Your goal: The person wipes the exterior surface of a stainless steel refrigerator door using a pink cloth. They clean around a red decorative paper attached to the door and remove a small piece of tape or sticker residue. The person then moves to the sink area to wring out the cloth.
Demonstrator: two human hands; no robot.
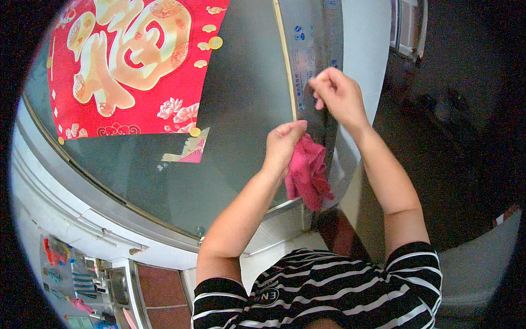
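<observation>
A crumpled dark pink cloth (310,170) hangs from my left hand (284,144), whose thumb and fingers are closed at the edge of a glass pane (242,103). My right hand (336,92) is raised above and to the right of it, fingers curled and slightly blurred, in front of the metal frame covered with printed protective film (304,53). Whether the right fingertips hold something small cannot be told. A red paper decoration with a large gold character (164,111) is fixed to the glass at the upper left, and a torn paper remnant (191,150) sticks just below its corner.
A pale frame (152,228) curves along the glass's lower left. Beyond it, at the lower left, are a sink (119,286), brown cabinet doors (160,286) and hanging household items. A dark opening lies to the right, past the white door edge (363,49).
</observation>
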